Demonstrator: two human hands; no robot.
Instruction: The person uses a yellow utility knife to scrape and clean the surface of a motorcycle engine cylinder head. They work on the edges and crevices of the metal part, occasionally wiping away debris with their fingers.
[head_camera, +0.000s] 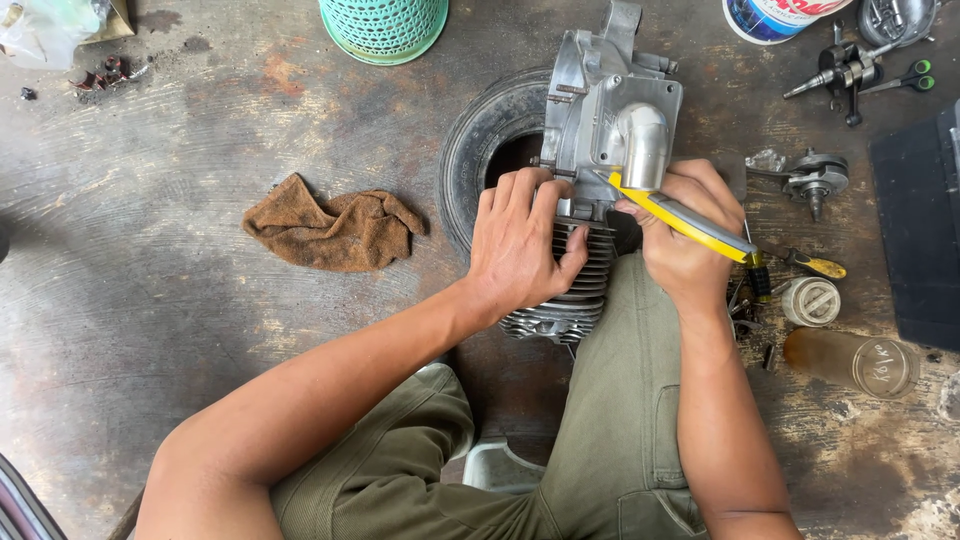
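A silver engine block (610, 110) with a finned cylinder (575, 300) lies across a small black tyre (480, 140) on the stained floor. My left hand (520, 240) rests on the cylinder's fins and grips it from the left side. My right hand (685, 235) holds a yellow-handled tool (690, 222); its tip touches the block just below the curved silver intake elbow (642, 145). My knee in olive trousers (620, 400) sits right under the cylinder.
A brown rag (335, 230) lies to the left. A green basket (385, 25) stands at the top. To the right are a crankshaft part (815, 180), a screwdriver (810, 263), a jar (860, 362), a round cap (810, 300), scissors (905, 78) and a black mat (920, 230).
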